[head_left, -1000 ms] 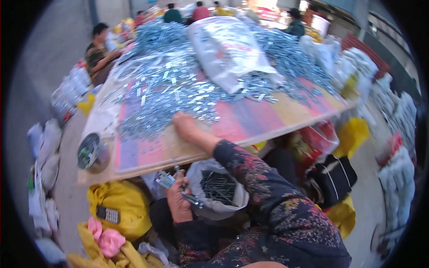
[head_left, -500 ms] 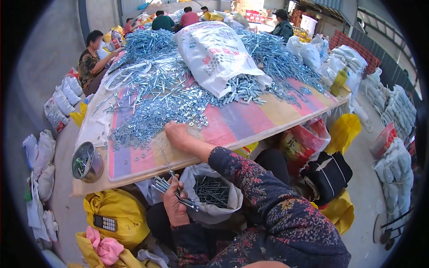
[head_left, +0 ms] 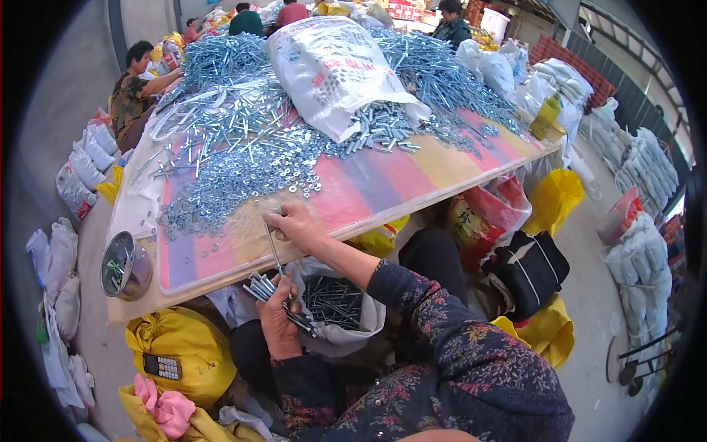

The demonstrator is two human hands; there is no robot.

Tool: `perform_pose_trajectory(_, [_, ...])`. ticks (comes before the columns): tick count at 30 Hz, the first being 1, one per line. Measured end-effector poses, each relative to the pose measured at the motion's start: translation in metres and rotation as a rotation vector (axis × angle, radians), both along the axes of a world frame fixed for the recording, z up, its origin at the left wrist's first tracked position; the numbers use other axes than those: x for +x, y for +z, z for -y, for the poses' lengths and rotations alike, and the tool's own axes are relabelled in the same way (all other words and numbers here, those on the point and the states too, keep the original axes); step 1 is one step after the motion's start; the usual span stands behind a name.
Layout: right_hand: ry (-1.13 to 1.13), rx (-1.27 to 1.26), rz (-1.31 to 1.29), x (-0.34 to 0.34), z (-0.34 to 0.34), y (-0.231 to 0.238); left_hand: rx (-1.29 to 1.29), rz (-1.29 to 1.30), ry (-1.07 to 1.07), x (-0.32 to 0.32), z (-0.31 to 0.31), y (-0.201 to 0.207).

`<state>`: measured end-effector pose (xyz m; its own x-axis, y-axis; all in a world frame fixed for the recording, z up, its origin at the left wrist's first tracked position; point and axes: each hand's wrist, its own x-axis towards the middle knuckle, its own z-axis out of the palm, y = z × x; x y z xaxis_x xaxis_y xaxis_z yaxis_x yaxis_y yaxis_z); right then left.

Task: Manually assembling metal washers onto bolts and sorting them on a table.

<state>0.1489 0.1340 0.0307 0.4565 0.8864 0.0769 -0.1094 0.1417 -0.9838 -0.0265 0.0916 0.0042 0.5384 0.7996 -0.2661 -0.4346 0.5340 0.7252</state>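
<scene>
In the head view my left hand (head_left: 278, 324) is closed around a bundle of long metal bolts (head_left: 259, 286), just below the table's front edge. One long bolt (head_left: 273, 247) stands up out of that hand, apart from the bundle. At its upper end my right hand (head_left: 300, 227) pinches a small silvery piece, seemingly a washer, mostly hidden by the fingers. Beyond the right hand spreads a heap of washers (head_left: 243, 177) on the striped table cover (head_left: 361, 221). Under my hands an open white sack (head_left: 368, 324) holds dark bolts (head_left: 331, 300).
A metal tin (head_left: 136, 283) stands at the table's left corner. A white sack (head_left: 331, 66) spills short metal sleeves among piles of long rods. Yellow bags (head_left: 180, 342), one with a phone (head_left: 162, 366) on it, lie lower left. Other people sit around the far table.
My right hand has left the washer heap and come back toward me, to the upper end of the upright bolt. My left hand still holds the bundle. The view has shifted slightly.
</scene>
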Motion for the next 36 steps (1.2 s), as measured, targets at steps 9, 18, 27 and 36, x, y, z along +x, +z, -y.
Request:
perform_pose_trajectory(9, [0.055, 0.112, -0.134, 0.019, 0.037, 0.011, -0.009, 0.079, -0.192, 0.012, 0.004, -0.017])
perform_pose_trajectory(18, [0.058, 0.288, 0.648, -0.015, 0.084, -0.033, 0.055, -0.047, -0.100, 0.007, 0.013, -0.020])
perform_pose_trajectory(27, [0.341, -0.189, 0.398, -0.007, 0.135, 0.042, 0.045, -0.048, -0.166, 0.023, 0.016, -0.007])
perform_pose_trajectory(36, [-0.365, -0.205, 1.202, 0.160, 0.031, -0.022, -0.101, 0.158, -0.225, 0.031, 0.011, -0.023])
